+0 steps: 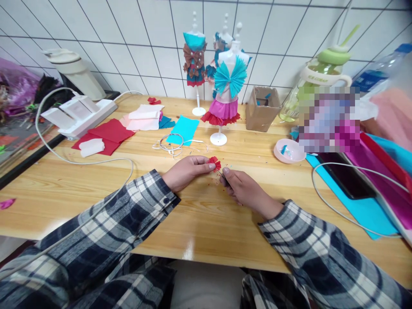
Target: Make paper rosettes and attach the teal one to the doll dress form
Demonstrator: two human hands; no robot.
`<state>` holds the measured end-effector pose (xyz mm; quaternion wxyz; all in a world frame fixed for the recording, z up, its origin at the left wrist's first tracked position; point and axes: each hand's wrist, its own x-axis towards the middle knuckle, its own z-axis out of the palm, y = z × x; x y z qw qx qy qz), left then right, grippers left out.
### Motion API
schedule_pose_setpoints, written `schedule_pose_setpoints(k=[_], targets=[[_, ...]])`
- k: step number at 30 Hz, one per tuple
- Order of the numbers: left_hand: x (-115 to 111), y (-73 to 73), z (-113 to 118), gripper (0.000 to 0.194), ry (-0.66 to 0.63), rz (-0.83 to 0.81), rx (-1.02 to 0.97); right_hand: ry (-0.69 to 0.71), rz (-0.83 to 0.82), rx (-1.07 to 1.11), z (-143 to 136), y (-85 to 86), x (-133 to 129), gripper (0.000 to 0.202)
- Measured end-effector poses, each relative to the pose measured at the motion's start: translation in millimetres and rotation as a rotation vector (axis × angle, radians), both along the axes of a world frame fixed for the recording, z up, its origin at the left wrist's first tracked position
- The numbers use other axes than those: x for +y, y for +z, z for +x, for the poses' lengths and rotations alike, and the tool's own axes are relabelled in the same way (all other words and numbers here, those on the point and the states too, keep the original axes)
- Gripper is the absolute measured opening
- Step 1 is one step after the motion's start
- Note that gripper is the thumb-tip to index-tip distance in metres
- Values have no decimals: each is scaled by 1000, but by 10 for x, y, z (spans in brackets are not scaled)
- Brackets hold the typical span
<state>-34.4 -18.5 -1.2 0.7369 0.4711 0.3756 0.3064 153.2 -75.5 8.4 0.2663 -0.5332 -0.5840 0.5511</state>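
My left hand [189,170] pinches a small red crepe-paper flower [215,163] between thumb and fingers, its fringed edge facing away from me. Closed around what look like small dark-handled scissors [225,180], my right hand [243,186] holds their thin metal tip against the flower's lower edge. Most of the tool is hidden by the fingers. Tiny red paper scraps lie on the table below. Just beyond stands a white mannequin [227,57] with a pleated turquoise paper bow [230,77] and a pink and red paper skirt [223,110].
Behind are more dressed mannequins [195,60] and a cardboard box [262,109]. A pink bowl [289,156] and black phone [346,175] lie right. Red paper [114,133], a turquoise sheet [185,128], coiled cord [172,143] and a power strip [83,120] sit left. A white cable [96,163] crosses my left sleeve.
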Motion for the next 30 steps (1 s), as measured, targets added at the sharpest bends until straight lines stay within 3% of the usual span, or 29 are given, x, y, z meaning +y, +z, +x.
schedule_pose_setpoints(k=[23, 27, 30], targets=[[12, -5, 4, 21, 21, -16, -37, -39, -163, 101, 33, 66, -7, 46], [11, -18, -6, 23, 0, 8, 11, -149, -2, 112, 65, 39, 18, 49], [-1, -12, -9, 24, -51, 58, 101, -148, 149, 45, 68, -7, 35, 42]])
